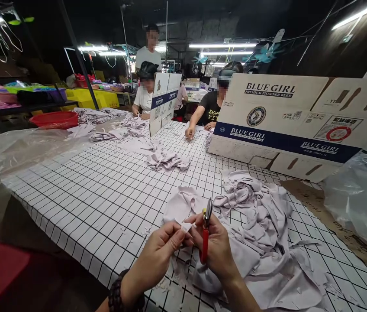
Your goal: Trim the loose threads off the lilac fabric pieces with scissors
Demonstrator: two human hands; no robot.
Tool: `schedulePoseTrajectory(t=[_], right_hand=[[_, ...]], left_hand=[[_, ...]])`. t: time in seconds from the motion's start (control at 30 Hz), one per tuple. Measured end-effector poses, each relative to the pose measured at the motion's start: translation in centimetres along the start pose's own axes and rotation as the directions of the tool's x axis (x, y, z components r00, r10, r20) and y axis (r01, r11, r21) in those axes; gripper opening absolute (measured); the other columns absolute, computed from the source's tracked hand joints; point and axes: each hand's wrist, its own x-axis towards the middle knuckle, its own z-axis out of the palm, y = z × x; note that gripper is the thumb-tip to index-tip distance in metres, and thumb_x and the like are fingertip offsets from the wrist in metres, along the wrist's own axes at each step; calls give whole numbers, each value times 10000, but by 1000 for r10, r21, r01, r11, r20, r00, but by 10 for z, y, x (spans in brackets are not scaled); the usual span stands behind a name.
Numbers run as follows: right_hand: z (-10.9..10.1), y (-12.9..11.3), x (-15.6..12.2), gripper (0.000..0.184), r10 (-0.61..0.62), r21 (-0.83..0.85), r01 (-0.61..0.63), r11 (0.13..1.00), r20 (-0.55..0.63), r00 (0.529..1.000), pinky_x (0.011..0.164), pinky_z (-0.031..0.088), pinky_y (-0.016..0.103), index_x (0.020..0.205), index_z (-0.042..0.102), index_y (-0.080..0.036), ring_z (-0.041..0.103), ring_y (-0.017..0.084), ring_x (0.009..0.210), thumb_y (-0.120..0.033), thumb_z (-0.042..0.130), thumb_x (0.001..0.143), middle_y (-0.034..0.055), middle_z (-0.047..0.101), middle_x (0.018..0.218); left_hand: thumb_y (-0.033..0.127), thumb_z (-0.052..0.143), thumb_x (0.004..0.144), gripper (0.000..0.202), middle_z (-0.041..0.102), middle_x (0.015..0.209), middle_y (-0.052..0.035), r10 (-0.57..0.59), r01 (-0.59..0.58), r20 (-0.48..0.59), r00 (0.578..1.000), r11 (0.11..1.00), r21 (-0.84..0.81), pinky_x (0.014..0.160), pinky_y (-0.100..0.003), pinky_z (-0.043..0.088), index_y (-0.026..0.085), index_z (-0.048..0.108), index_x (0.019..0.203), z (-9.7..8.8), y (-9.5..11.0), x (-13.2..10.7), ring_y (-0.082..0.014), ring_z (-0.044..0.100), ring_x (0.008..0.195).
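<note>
My left hand (157, 255) pinches the edge of a pale lilac fabric piece (181, 206) low in the middle of the view. My right hand (216, 247) grips red-handled snips (205, 232) whose blades point up beside that fabric, and its fingertips also touch the fabric edge. A heap of the same lilac fabric (261, 234) lies just right of my hands on the white grid-pattern tablecloth (105, 190). Small offcuts are scattered under my hands.
A Blue Girl beer carton panel (287, 125) stands at the right, a smaller one (164, 102) mid-table. More fabric piles (167, 159) lie further back. Clear plastic bags (362, 199) sit at both sides. Two seated people and one standing are at the far end. A red basket (55, 119) is left.
</note>
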Motion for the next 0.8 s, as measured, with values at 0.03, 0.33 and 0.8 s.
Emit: schedulePoseTrajectory(t=[0.03, 0.33, 0.8], right_hand=[[0, 0, 1, 247, -5, -17, 4, 1000, -15, 1000, 533, 441, 208, 766, 533, -219, 464, 88, 566, -273, 771, 731, -38, 562, 742], [-8, -7, -3, 308, 145, -108, -128, 986, 160, 976, 571, 428, 235, 775, 513, -211, 510, 117, 621, -393, 759, 743, -31, 562, 750], [-31, -57, -30, 356, 267, -945, -53, 323, 37, 963, 603, 367, 278, 700, 411, -236, 497, 182, 658, -478, 671, 710, -18, 554, 705]], left_hand=[[415, 537, 924, 291, 627, 896, -73, 16, -15, -31, 999, 999, 51, 835, -336, 474, 164, 665, 851, -2, -2, 0, -197, 591, 870], [405, 573, 903, 295, 653, 907, -104, 86, -87, -80, 993, 996, -14, 668, -285, 504, 157, 678, 782, -1, -15, 4, -192, 616, 782], [320, 439, 978, 277, 563, 756, -27, 231, -226, 7, 973, 943, 244, 671, -274, 447, 168, 594, 805, 3, -18, 4, -153, 556, 715]])
